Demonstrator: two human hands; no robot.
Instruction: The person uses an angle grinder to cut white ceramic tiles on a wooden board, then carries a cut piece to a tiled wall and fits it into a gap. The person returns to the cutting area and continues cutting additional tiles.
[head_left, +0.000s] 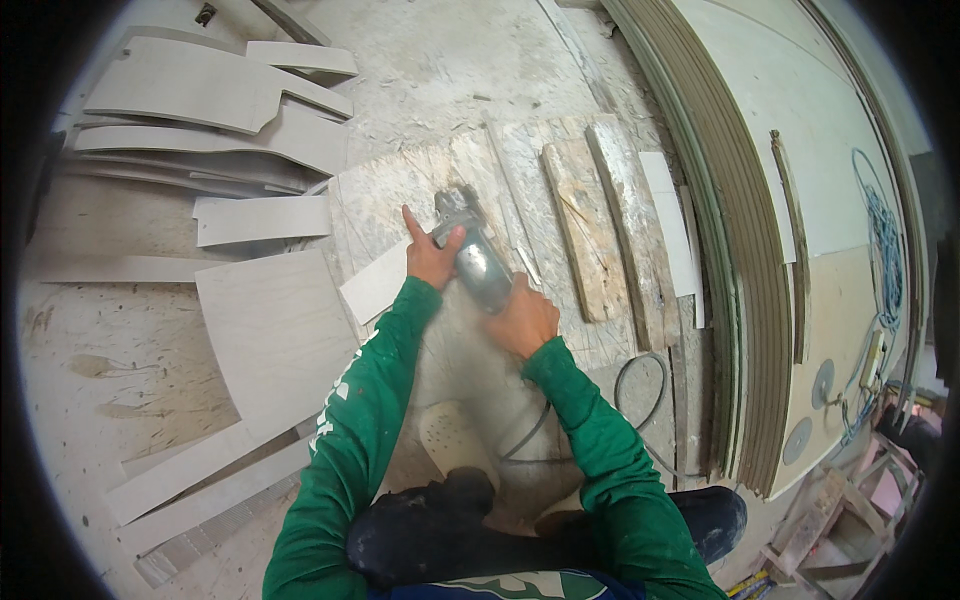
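Note:
A grey-green angle grinder (pixel 484 268) is held in both hands over a dusty, scratched board, its head pointing away from me. My left hand (pixel 432 262) grips it near the head, thumb against the body and index finger stretched forward. Closed around its rear end is my right hand (pixel 525 318). The grinder's disc cannot be made out. Just below my left hand, a small white tile strip (pixel 376 285) lies on the board (pixel 372 195). Whether the grinder touches the strip is unclear. Haze hangs between my forearms.
Cut pale slabs (pixel 190 85) pile up at left, with a large piece (pixel 275 320) nearer. Two wooden blocks (pixel 588 230) lie right of the grinder. A power cord (pixel 660 385) loops by my right forearm. Large sheets (pixel 720 200) are stacked along the right, with blue cable (pixel 885 250) beyond.

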